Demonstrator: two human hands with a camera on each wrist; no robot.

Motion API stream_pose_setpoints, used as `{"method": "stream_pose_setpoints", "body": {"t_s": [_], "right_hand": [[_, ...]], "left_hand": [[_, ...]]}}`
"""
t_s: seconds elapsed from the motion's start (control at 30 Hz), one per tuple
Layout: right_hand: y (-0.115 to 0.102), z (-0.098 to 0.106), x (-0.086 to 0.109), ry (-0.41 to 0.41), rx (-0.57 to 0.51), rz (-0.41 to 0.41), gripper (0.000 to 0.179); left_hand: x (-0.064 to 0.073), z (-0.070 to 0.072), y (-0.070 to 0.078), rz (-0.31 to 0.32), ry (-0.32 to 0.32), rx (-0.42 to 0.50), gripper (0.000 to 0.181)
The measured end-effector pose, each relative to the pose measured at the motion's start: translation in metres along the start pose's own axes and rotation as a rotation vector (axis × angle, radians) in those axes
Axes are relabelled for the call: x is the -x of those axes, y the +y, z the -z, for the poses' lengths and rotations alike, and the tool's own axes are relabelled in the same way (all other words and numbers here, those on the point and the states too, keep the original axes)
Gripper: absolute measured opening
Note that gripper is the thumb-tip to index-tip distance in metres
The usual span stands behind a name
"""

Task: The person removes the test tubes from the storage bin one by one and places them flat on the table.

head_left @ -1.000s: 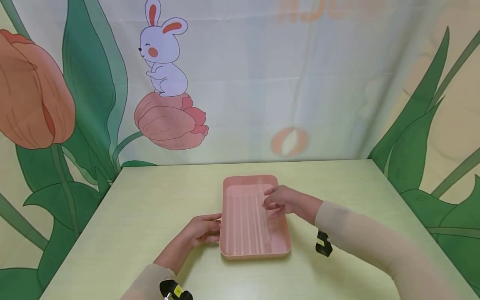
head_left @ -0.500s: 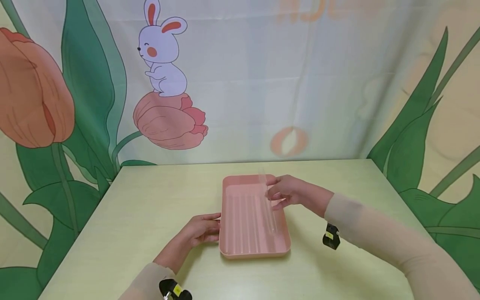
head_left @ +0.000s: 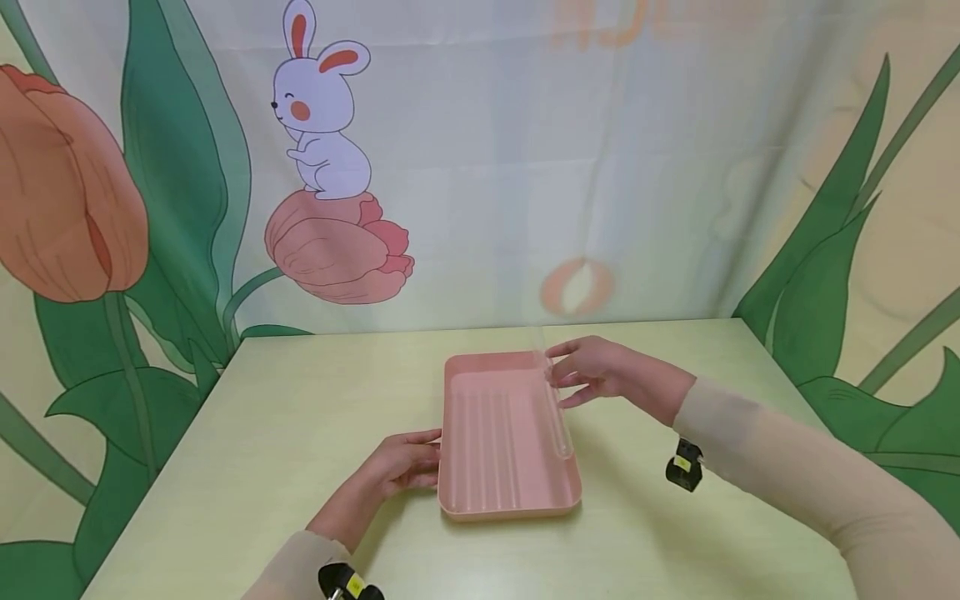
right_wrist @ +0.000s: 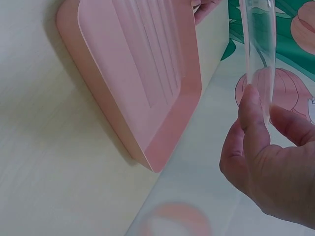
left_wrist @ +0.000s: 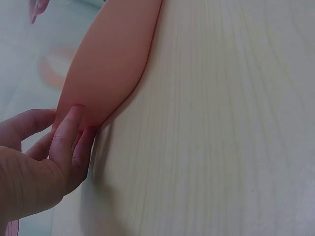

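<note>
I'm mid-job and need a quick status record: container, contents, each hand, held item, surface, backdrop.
Container: pink tray, flat on the table
Contents: clear tubes lying lengthwise side by side toward the tray's left; exact count hard to tell
Left hand: fingers touching the tray's left wall
Right hand: pinching one clear tube
Held tube: lifted off the tray floor, over the tray's right side in the head view
Surface: pale table
Backdrop: printed cloth with a white rabbit and tulips
</note>
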State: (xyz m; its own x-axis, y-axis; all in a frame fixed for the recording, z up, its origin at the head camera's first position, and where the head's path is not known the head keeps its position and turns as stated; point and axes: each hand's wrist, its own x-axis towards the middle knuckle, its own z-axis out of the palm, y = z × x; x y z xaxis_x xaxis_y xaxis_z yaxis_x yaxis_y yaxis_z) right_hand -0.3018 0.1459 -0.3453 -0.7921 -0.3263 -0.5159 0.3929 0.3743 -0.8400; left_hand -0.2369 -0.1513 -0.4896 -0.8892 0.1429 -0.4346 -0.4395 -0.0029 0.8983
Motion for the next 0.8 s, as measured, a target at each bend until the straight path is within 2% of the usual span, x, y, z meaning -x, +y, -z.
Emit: {"method": "stream_pose_setpoints", "body": {"t_s": [0.4, 0.8], "right_hand": [[0.004, 0.022, 0.006, 0.01, 0.037, 0.003, 0.063], [0.017, 0.034, -0.003, 0.042, 0.022, -0.009, 0.065]], "left_hand": [[0.0, 0.0, 0.0, 0.002, 0.01, -0.013, 0.054], [0.001, 0.0, 0.0, 0.009, 0.001, -0.016, 0.053]]}}
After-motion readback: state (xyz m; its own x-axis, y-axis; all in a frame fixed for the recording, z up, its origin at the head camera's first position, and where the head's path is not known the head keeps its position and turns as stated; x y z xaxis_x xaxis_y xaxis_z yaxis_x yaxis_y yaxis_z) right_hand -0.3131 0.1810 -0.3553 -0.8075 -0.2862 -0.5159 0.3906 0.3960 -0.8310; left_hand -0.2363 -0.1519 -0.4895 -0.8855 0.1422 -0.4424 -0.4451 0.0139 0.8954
